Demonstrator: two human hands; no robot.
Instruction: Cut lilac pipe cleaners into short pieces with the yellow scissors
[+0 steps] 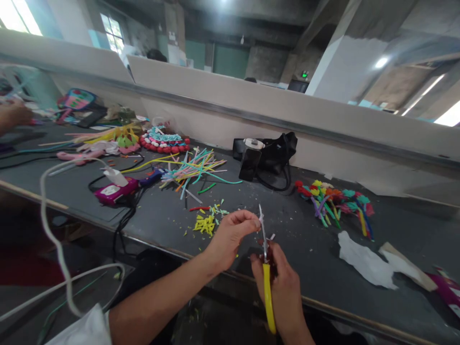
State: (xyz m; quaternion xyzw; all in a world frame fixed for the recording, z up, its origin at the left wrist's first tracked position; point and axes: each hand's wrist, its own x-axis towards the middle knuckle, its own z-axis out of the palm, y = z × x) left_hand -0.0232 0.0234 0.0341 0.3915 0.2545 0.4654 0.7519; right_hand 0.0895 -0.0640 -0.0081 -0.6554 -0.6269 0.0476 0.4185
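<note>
My right hand [283, 287] is wrapped round a pair of scissors [268, 292] with yellow handles, blades pointing away from me. My left hand [230, 237] pinches thumb against finger right beside the blade tips; a small pale bit shows there, too small to name. Some dark red stuff shows behind the scissors by my right fingers, mostly hidden. Left of my hands lie short yellow cut pieces [204, 224] and a red strip [200, 208]. Farther back is a loose heap of coloured fuzzy stems [194, 167].
Coloured flower-like bundles [334, 201] and crumpled white paper [366, 261] lie to the right. A black bag [280, 151] with a phone [249, 164] leaning on it stands behind. Leftward are a magenta power strip [117, 190], a white cable [45, 206] and another person's hand [15, 115].
</note>
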